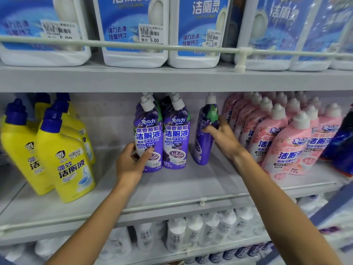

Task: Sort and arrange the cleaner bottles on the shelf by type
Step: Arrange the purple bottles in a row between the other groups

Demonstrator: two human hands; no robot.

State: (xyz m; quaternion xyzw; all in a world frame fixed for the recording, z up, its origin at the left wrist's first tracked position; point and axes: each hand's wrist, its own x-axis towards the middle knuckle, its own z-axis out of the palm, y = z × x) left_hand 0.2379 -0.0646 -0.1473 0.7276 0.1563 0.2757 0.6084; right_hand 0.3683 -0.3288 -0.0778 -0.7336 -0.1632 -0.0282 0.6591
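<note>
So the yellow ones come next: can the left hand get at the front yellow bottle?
Probably, once freed: the left hand grips a purple bottle now, but only bare shelf lies between it and the front yellow bottle.

Top-shelf white jugs [133, 35]: upper parts cut off by the top edge, and the rail [114, 44] crosses their labels. We cannot read the small print on the price stickers [150, 36].

Rear purple bottles [148, 96]: only caps show behind the front pair. The left hand [131, 161] covers the lower-left label of the front-left purple bottle [149, 131]. The right hand [221, 134] covers part of the turned purple bottle [202, 150], whose label we see only edge-on.

Lower-shelf white bottles [193, 232]: blurred, labels unreadable. Dark blue bottles [343, 142]: cut off at the right edge.
</note>
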